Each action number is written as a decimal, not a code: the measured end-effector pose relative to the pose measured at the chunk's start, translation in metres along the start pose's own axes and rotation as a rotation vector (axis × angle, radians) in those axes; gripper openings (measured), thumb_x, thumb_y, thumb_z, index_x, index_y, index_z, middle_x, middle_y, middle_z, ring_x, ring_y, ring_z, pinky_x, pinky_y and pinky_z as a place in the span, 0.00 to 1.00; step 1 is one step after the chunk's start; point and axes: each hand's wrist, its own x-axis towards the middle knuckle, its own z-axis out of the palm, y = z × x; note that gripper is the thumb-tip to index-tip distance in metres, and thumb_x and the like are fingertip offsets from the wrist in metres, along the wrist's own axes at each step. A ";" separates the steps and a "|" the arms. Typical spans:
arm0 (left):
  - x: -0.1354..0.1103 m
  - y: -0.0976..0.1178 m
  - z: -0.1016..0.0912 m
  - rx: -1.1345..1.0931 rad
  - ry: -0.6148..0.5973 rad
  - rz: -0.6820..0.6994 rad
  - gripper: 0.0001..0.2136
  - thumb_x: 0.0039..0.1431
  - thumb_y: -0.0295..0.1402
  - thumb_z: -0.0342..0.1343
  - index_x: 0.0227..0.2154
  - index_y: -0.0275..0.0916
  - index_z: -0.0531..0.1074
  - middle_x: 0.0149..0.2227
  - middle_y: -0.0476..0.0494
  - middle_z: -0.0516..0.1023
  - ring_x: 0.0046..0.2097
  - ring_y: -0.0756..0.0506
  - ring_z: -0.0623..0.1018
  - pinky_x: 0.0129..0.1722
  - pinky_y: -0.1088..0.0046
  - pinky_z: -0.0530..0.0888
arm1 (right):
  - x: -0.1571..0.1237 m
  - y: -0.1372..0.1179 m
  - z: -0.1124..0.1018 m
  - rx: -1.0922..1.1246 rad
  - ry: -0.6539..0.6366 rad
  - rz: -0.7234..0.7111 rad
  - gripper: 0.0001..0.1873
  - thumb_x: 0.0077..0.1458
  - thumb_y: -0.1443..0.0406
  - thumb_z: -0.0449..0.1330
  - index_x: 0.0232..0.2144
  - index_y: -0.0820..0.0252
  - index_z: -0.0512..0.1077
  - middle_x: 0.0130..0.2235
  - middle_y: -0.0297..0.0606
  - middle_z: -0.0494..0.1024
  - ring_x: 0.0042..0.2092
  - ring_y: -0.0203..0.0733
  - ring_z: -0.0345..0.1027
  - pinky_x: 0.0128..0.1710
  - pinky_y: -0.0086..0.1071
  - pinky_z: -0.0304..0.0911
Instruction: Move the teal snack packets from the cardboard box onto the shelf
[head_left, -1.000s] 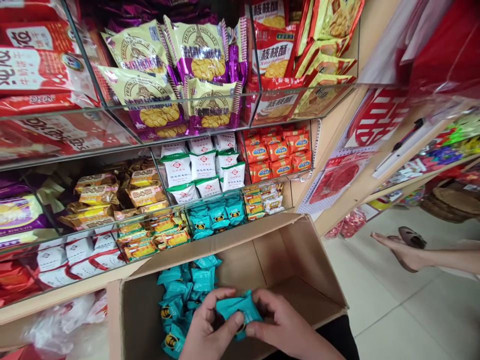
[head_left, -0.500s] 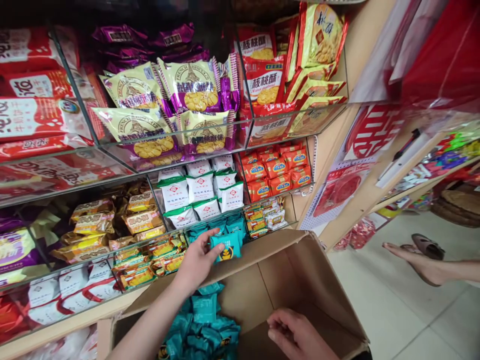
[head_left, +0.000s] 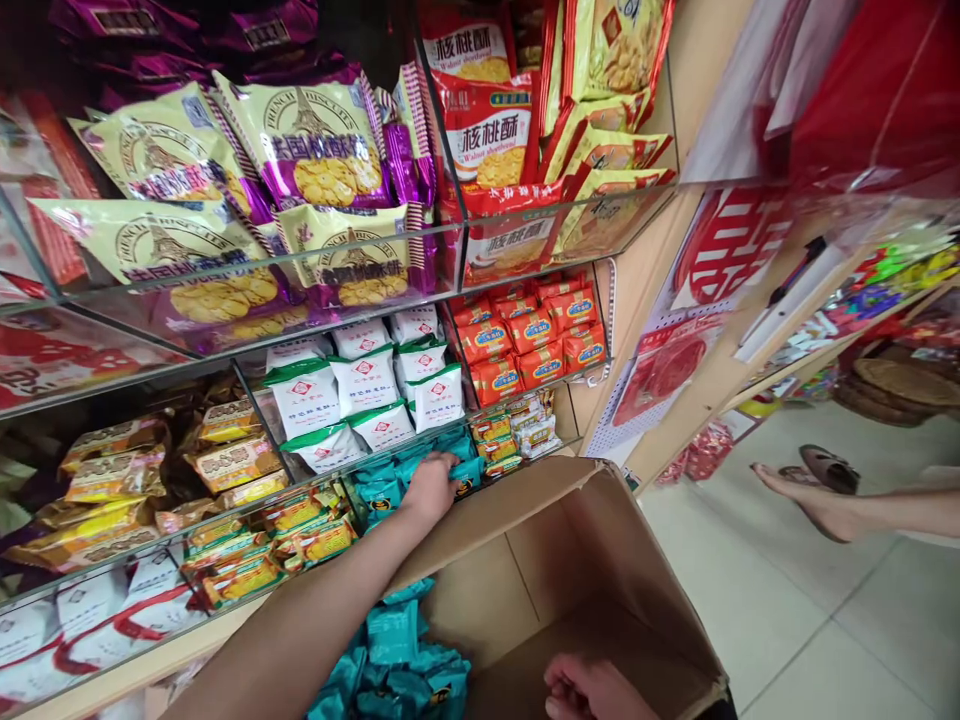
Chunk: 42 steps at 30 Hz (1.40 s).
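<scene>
"Facing the shelf, what's in the way?"
"The cardboard box, its flap below the left grip, which bends over shelved teal packets. Fingertips obscured; opening and hold, I can't tell."
"The right grip?"
"Half-curled over the box, cropped below, hold unclear, right of loose packets."

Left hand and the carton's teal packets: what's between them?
In the head view, the carton's cardboard edge, crossed by the left forearm, lies between the left hand and those teal packets.
</scene>
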 end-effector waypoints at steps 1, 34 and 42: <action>0.001 0.000 0.000 0.032 -0.005 -0.001 0.14 0.45 0.26 0.55 0.38 0.39 0.71 0.43 0.41 0.72 0.47 0.44 0.70 0.46 0.73 0.63 | 0.001 0.001 0.001 -0.006 -0.002 -0.002 0.07 0.47 0.67 0.51 0.30 0.60 0.67 0.29 0.36 0.75 0.29 0.35 0.67 0.27 0.23 0.57; 0.003 0.004 -0.013 0.530 -0.189 0.248 0.14 0.49 0.34 0.52 0.41 0.40 0.64 0.45 0.41 0.63 0.42 0.44 0.71 0.40 0.70 0.67 | -0.008 -0.014 0.001 -0.215 0.016 0.114 0.08 0.49 0.65 0.52 0.33 0.56 0.68 0.33 0.34 0.75 0.35 0.40 0.67 0.33 0.27 0.56; 0.003 0.002 -0.014 0.629 -0.163 0.348 0.13 0.50 0.33 0.52 0.40 0.38 0.66 0.40 0.40 0.66 0.45 0.42 0.68 0.40 0.68 0.67 | -0.005 -0.013 0.001 -0.259 -0.029 0.132 0.09 0.49 0.65 0.52 0.35 0.57 0.68 0.34 0.36 0.75 0.36 0.42 0.68 0.34 0.28 0.57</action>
